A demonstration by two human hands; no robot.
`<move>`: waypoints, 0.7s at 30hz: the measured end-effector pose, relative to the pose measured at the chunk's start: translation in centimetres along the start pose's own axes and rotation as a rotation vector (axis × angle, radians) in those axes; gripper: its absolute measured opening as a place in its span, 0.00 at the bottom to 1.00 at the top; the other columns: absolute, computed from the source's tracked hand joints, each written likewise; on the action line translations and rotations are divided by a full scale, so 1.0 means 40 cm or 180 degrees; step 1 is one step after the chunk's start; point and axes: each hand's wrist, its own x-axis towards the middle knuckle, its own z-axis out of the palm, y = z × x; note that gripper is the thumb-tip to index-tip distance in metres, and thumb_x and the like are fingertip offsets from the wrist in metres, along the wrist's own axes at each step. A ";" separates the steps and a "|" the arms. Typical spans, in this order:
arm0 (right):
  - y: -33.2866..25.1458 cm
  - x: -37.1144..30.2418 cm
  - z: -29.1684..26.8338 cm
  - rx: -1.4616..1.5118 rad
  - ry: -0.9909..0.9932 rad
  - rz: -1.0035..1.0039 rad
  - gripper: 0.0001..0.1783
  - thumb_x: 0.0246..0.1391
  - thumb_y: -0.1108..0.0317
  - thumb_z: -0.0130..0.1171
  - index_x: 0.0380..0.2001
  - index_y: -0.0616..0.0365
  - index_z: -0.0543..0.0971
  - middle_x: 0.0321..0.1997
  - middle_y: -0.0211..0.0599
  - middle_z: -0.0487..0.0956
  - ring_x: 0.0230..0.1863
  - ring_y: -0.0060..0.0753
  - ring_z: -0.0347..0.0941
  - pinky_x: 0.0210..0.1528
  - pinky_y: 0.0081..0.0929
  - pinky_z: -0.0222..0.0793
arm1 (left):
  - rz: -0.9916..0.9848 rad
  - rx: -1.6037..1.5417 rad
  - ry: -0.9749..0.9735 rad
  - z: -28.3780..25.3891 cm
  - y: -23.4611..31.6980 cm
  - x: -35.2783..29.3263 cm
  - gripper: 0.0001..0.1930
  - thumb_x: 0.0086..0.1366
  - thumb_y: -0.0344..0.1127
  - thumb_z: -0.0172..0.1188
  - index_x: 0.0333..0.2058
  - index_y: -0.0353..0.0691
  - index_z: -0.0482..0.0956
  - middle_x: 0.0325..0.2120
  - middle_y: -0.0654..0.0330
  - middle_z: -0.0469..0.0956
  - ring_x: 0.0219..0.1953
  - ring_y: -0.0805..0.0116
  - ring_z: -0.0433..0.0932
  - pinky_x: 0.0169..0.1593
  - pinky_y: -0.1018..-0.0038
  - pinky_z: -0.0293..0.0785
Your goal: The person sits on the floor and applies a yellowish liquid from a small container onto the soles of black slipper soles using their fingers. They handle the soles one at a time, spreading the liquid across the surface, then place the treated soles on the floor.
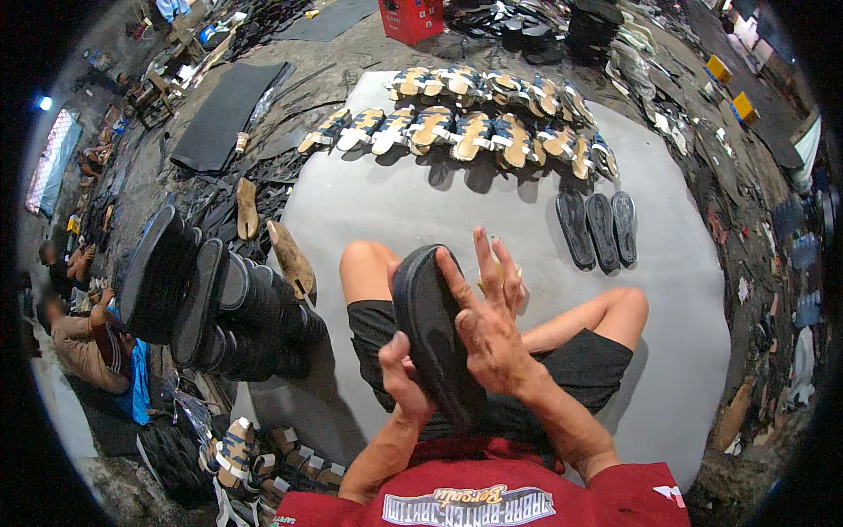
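Note:
A black sandal sole (436, 325) is held upright, slightly tilted, above my lap. My left hand (404, 378) grips its left side, the thumb on the near edge and the other fingers mostly hidden behind it. My right hand (496, 329) lies against the sole's right edge, its index finger touching the upper rim. The other fingers of that hand are stretched out and apart. Just behind them shows a small pale thing that I cannot make out. Three black soles (600, 230) lie side by side on the grey sheet to the right.
Rows of strapped sandals (435, 127) stand on the far part of the grey sheet (378, 202). Stacked black soles (237, 303) rise at my left, beside two wooden shoe lasts (292, 259). A red box (411, 21) stands at the back. Another person (88, 338) sits at far left.

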 end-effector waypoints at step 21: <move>0.001 -0.003 -0.042 -0.0432 -0.0577 0.0139 0.37 0.77 0.42 0.35 0.84 0.33 0.55 0.91 0.45 0.32 0.86 0.69 0.29 0.80 0.72 0.23 | -0.0282 0.0099 -0.0252 0.011 0.021 -0.007 0.33 0.83 0.57 0.43 0.70 0.35 0.69 0.62 0.50 0.78 0.61 0.57 0.80 0.66 0.60 0.76</move>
